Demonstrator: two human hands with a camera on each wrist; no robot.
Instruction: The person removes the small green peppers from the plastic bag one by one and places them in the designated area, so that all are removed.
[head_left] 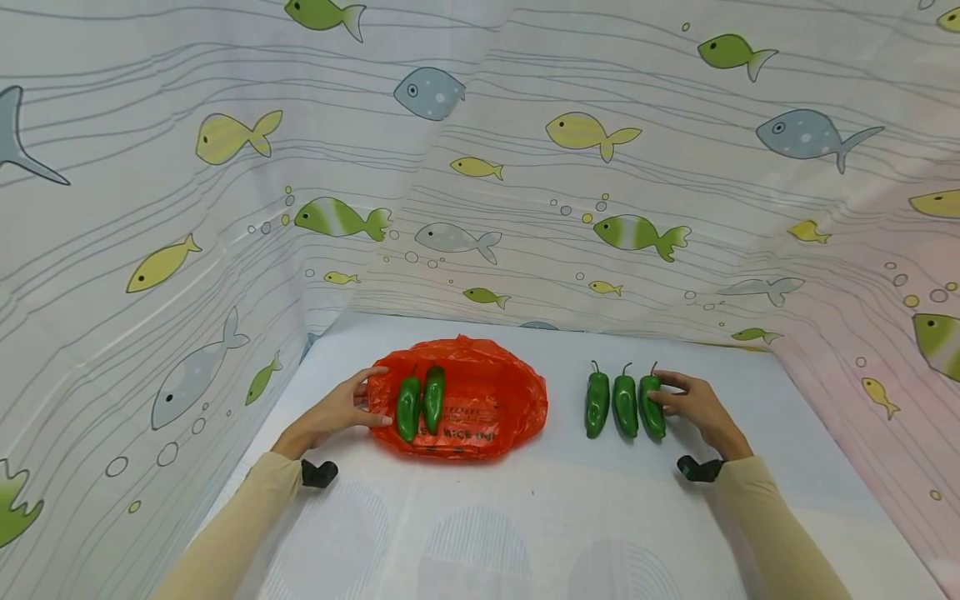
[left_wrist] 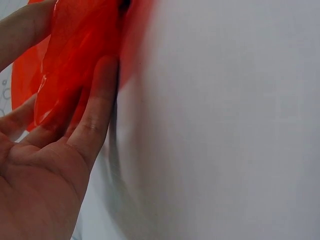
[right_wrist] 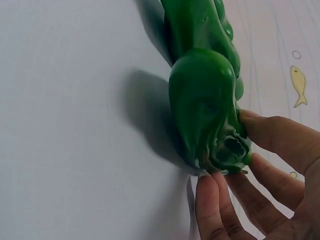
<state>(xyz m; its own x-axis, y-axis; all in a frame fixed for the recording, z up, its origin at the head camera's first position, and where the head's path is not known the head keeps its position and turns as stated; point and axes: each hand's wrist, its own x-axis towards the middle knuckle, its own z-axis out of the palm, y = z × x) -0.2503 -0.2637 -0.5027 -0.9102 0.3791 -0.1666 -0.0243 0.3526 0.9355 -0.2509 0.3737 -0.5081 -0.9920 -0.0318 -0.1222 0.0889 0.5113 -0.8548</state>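
My right hand pinches the rightmost of three green peppers, a glossy jalapeño-like chili pepper, between thumb and fingertips. In the right wrist view that pepper fills the middle, with the other peppers beyond it. Two more chili peppers, the middle one and the left one, lie just left of it, stems pointing away. On the left, my left hand holds the side of an opened red plastic bag, fingers and thumb about its edge. Inside the bag lie two green peppers, side by side.
A white cloth with pale round patterns covers the table. Fish-printed sheeting rises as walls at the back and both sides. Dark wrist-worn cameras sit on both of my wrists, below long beige sleeves.
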